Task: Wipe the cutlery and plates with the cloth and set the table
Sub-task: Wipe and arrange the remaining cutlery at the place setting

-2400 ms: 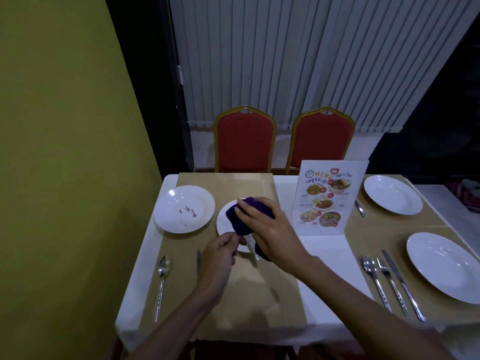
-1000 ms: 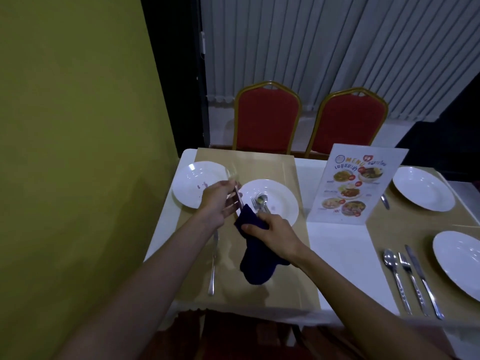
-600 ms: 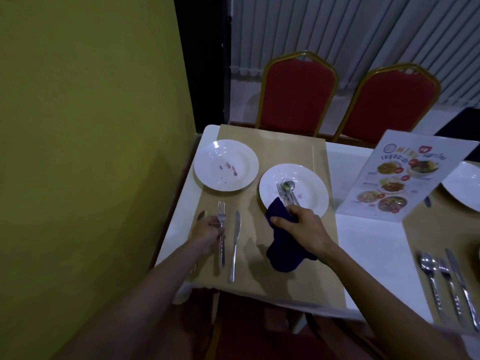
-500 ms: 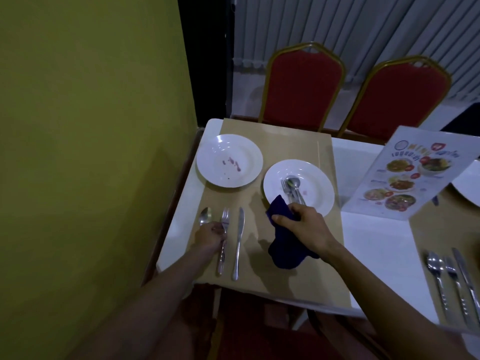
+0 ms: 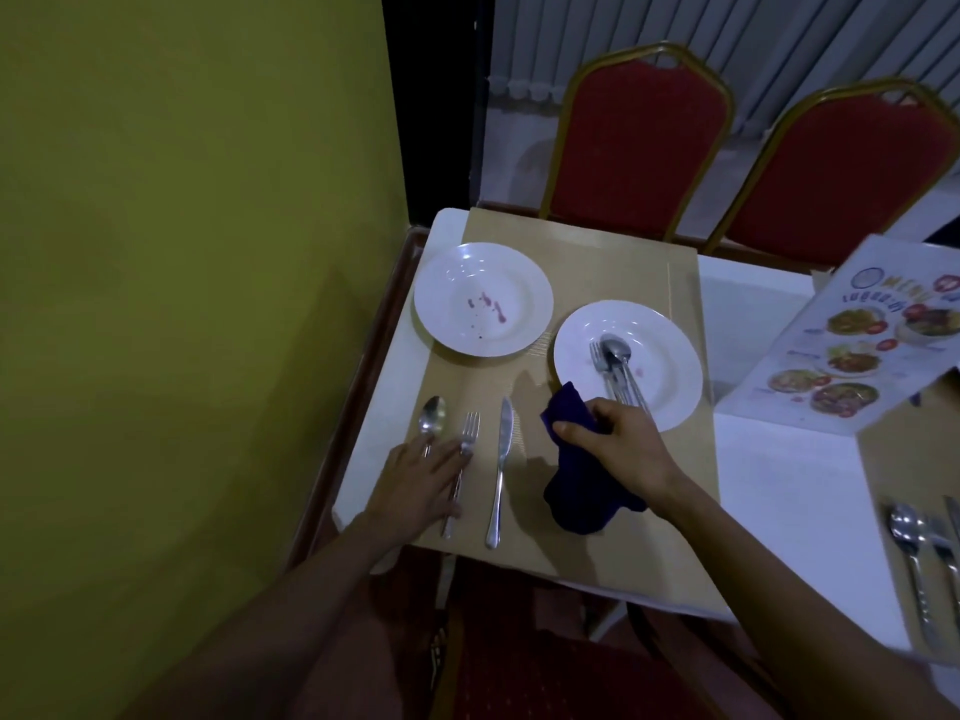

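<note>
The fork (image 5: 467, 433) that the left hand (image 5: 421, 480) held up by the plates a second ago now lies on the tan placemat (image 5: 597, 262), between the spoon (image 5: 434, 415) and the knife (image 5: 501, 459). The left hand rests flat on its handle with fingers straight, gripping nothing. I judge this place's cutlery wiped and laid, with the plates left to do. The right hand (image 5: 613, 444) has hardly moved: its fingers are curled round the dark blue cloth (image 5: 576, 491), which hangs onto the placemat at the near rim of the second plate (image 5: 660, 371). Whether it also touches the handles there I cannot tell. Counted, there are two plates on this side of the table (image 5: 779, 470). The stained plate (image 5: 483, 298) has reddish marks, and the second plate carries a faint pink smear plus a second fork (image 5: 597, 356) and a second spoon (image 5: 615, 350); a third piece may lie with them, unclear. Three pieces are laid. One menu card (image 5: 872, 345) stands to the right, and two red chairs (image 5: 639, 132) face across.
</note>
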Motion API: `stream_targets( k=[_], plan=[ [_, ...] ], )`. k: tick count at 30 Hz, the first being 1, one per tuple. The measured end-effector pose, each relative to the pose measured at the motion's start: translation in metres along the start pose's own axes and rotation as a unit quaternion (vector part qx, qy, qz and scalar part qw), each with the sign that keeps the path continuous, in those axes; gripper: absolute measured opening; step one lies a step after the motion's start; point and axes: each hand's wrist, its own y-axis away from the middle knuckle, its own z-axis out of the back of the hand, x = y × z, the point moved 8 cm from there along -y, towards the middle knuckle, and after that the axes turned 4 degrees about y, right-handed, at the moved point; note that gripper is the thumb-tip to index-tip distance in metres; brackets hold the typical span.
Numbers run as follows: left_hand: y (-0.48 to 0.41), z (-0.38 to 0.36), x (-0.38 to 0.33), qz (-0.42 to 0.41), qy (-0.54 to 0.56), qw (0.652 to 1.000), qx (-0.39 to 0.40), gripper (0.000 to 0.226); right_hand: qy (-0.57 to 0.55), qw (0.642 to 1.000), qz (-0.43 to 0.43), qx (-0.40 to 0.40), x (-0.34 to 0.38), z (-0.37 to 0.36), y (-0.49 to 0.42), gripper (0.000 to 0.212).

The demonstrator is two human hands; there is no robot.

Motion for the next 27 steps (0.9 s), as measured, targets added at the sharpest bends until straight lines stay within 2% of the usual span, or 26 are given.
stream_targets(
  k=[5,11,17,27],
  plan=[
    [-0.001,-0.013,0.010,0.027,-0.009,0.999,0.033,0.078,-0.009,1.000,-0.002,0.009,0.004,-0.008,0.000,0.021],
    [-0.003,-0.014,0.001,0.005,0.008,1.000,0.017,0.078,-0.012,1.000,-0.001,-0.002,0.002,-0.003,0.003,0.018],
    [-0.017,-0.040,-0.044,-0.045,-0.030,0.996,0.075,0.100,-0.004,1.000,-0.004,-0.013,-0.005,0.004,0.006,0.015],
    [0.001,-0.042,-0.009,-0.039,-0.037,0.995,0.078,0.099,-0.001,1.000,-0.001,-0.004,-0.012,0.005,0.011,0.013]
  ],
)
